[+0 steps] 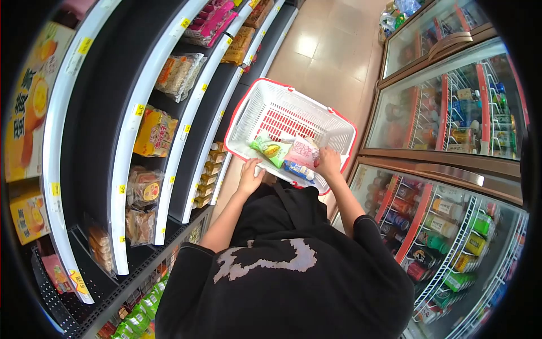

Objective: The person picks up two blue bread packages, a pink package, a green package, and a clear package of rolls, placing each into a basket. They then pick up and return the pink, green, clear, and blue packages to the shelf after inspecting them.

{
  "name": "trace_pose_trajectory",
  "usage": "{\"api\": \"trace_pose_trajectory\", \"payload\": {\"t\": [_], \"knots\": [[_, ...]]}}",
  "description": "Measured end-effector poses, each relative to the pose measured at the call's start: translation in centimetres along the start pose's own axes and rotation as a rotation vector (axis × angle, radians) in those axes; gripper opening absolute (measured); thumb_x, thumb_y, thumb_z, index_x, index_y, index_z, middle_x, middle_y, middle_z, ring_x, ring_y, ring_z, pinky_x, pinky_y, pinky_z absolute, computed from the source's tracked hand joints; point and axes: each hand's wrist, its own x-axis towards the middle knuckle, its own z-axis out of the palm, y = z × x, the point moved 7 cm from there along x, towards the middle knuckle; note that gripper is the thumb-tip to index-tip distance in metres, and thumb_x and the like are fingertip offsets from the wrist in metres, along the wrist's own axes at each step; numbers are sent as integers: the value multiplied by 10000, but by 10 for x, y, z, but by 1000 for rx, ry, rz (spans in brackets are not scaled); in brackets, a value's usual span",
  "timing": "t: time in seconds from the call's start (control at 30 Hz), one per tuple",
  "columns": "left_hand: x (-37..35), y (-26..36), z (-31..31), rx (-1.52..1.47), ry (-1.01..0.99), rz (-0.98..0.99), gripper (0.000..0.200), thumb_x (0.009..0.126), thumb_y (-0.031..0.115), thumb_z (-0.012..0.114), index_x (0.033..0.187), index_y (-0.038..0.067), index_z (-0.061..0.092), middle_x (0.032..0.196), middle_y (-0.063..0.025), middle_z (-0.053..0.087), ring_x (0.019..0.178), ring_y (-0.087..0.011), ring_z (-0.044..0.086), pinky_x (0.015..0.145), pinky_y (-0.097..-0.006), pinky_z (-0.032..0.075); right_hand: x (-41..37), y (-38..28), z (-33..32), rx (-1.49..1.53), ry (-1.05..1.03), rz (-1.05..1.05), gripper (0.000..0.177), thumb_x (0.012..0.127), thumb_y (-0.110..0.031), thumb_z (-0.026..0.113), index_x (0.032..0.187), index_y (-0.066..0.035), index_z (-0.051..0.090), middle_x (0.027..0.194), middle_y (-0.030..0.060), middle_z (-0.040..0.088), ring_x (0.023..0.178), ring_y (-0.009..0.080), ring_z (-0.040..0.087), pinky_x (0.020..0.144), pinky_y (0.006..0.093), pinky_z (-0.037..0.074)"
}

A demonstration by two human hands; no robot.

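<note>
A white plastic shopping basket (243, 121) with a red rim is in front of my body. My left hand (250, 176) grips its near left rim, fingers closed around the edge. Over the basket's right side, my right hand (328, 163) has curled fingers at the edge of a pink snack packet (302, 151). The fingertips are partly hidden against that packet. To its left lies a green snack packet (271, 150). A blue and white packet (299, 170) rests below them, near the basket's front wall.
Shelves on the left hold bagged breads (179, 76), a yellow snack bag (154, 131) and price tags. Glass-door drink coolers (429, 113) with metal handles (450, 174) line the right. The tiled aisle floor (322, 42) runs ahead between them.
</note>
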Motion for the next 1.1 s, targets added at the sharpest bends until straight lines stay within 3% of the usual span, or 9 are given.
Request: {"api": "trace_pose_trajectory", "payload": {"t": [0.2, 0.33, 0.43, 0.63, 0.73, 0.87, 0.9, 1.0, 1.1], "knots": [[-28, 26, -48, -803, -3, -203, 431, 849, 252, 571, 1197, 36, 434, 1182, -117, 499, 1122, -192, 446, 954, -307, 343, -25, -76, -80, 338, 209, -192, 485, 490, -204, 758, 887, 17, 587, 819, 169, 572, 803, 344, 561, 725, 394, 451], [-55, 46, -111, -766, 151, -255, 447, 855, 289, 552, 1201, 28, 442, 1178, -96, 498, 1127, -155, 420, 969, -305, 309, -51, -160, -109, 418, 227, -451, 418, 502, -110, 726, 880, 7, 592, 798, 161, 561, 784, 327, 552, 695, 403, 446], [-82, 37, -146, -710, 108, -180, 462, 819, 240, 614, 1190, 17, 452, 1093, -77, 547, 1032, -138, 494, 902, -285, 377, -71, -220, -111, 446, 88, -713, 513, 527, -140, 742, 991, -5, 571, 923, 158, 566, 922, 320, 530, 815, 377, 410], [-159, 20, -202, -1050, 453, -226, 382, 768, 130, 676, 1086, -15, 521, 981, -73, 604, 890, -117, 568, 800, -254, 448, -103, -302, -128, 484, -28, -962, 645, 558, -187, 762, 1140, -64, 512, 1133, 140, 488, 1090, 318, 430, 938, 394, 332], [-194, 9, -222, -1146, 615, -228, 364, 779, 111, 659, 1087, -21, 517, 986, -88, 606, 896, -132, 573, 816, -264, 442, -123, -326, -160, 466, 217, -954, 711, 547, -171, 775, 1190, -89, 485, 1227, 156, 400, 1160, 338, 363, 972, 394, 299], [-229, 3, -241, -1186, 752, -172, 370, 788, 126, 650, 1097, -18, 505, 997, -91, 601, 905, -134, 570, 828, -273, 437, -111, -329, -143, 843, 150, -788, 958, 562, -164, 794, 1330, -29, 238, 1275, 207, 322, 1232, 330, 288, 1004, 419, 271], [-236, 2, -244, -1215, 772, -144, 372, 790, 132, 649, 1098, -18, 504, 1002, -91, 599, 909, -133, 568, 831, -274, 436, -110, -331, -132, 968, 29, -739, 987, 599, -114, 783, 1343, 9, 147, 1315, 202, 283, 1236, 286, 295, 992, 383, 302], [-261, 9, -248, -1249, 865, -106, 379, 794, 152, 649, 1097, -20, 502, 1016, -92, 594, 921, -135, 561, 834, -276, 433, -115, -347, -98, 1357, -457, -665, 863, 657, -59, 735, 1329, 24, 201, 1322, 184, 295, 1219, 243, 326, 987, 342, 322], [-283, 16, -255, -1179, 948, -111, 392, 796, 175, 650, 1101, -20, 500, 1023, -89, 590, 924, -135, 557, 833, -276, 431, -128, -361, -99, 1272, -678, -572, 595, 727, -25, 668, 1233, 43, 363, 1158, 128, 493, 1052, 178, 494, 899, 298, 407]]}}
